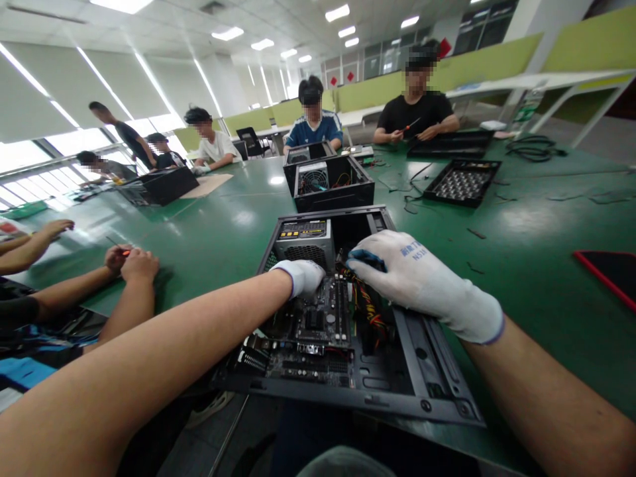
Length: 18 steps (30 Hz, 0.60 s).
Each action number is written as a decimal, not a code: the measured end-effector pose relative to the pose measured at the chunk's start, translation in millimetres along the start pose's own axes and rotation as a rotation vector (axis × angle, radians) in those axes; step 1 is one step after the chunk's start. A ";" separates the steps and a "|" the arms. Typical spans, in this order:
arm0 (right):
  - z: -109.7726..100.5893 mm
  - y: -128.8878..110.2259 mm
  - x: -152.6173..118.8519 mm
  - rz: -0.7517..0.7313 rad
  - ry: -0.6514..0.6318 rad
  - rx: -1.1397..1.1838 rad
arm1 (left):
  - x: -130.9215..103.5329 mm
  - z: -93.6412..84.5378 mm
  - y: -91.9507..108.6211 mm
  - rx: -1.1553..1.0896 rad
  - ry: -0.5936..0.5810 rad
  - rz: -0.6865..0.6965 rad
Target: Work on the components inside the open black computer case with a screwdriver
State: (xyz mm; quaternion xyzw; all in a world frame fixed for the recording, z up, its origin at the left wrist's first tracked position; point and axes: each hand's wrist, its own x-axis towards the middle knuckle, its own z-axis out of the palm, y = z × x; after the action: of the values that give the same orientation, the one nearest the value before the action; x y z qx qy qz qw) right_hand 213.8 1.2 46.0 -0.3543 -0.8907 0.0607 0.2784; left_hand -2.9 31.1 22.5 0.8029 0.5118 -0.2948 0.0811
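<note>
Green table (pixel 541 291), bearing the open computer case (pixel 318 389), which lies at its near edge and serves as landmark. Second case (pixel 338 197), beyond the landmark case, its fan facing the viewer. Motherboard (pixel 318 318), inside the case, toward its near left. Power supply (pixel 304 253), in the case's far left corner, label upward. Right hand (pixel 397 265), white-gloved, above the case's right half; thumb and forefinger curve toward each other beside the cables, but whether they pinch anything cannot be told. Left hand (pixel 307 278), likewise gloved, inside the case between power supply and motherboard; its fingertips are hidden and their state cannot be told. Cable bundle (pixel 370 310), black with coloured wires, inside the case, right of the motherboard.
</note>
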 end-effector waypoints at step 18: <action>-4.9 -3.5 -0.7 0.017 0.054 0.089 | -6.5 1.9 -5.1 -0.095 0.092 0.021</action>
State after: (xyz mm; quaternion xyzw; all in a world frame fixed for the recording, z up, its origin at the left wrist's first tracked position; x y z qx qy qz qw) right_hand 214.7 -2.3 50.9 -0.3505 -0.8762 0.0929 0.3174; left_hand -10.0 27.6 25.4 0.8162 0.5198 -0.2322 0.0986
